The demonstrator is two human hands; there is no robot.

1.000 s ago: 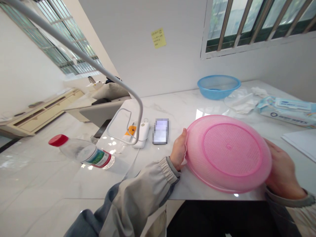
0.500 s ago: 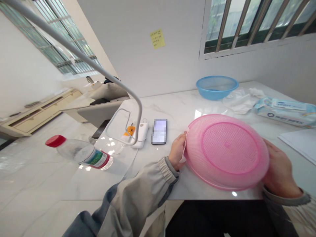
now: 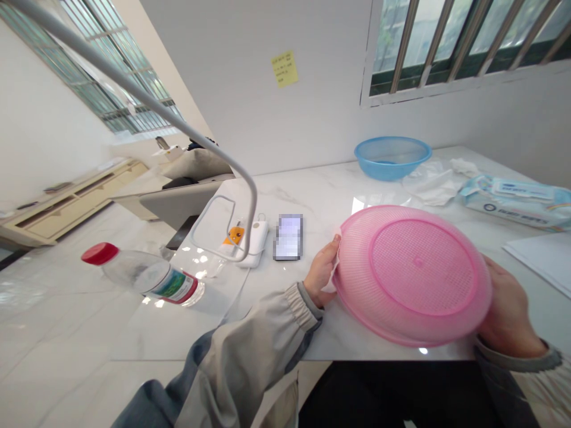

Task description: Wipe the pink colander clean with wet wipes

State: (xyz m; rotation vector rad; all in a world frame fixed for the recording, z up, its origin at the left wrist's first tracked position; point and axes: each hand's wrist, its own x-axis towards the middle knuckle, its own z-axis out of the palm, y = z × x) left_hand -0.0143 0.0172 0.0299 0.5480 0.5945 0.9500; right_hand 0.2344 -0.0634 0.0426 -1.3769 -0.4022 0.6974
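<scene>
A pink basket (image 3: 422, 267) is tilted at the front of the desk (image 3: 321, 184), its base facing the camera. The left hand's (image 3: 322, 273) grip is closed on one side of its rim, with a scrap of white material between; the right hand (image 3: 511, 309) grips the opposite side, its fingertips hidden. Left of the basket lies a phone (image 3: 288, 238), its screen blurred; beyond are a blue basin (image 3: 392, 159), crumpled white tissue (image 3: 432, 184) and a wipes pack (image 3: 513, 202). Farther left is a red-capped bottle (image 3: 151, 276).
</scene>
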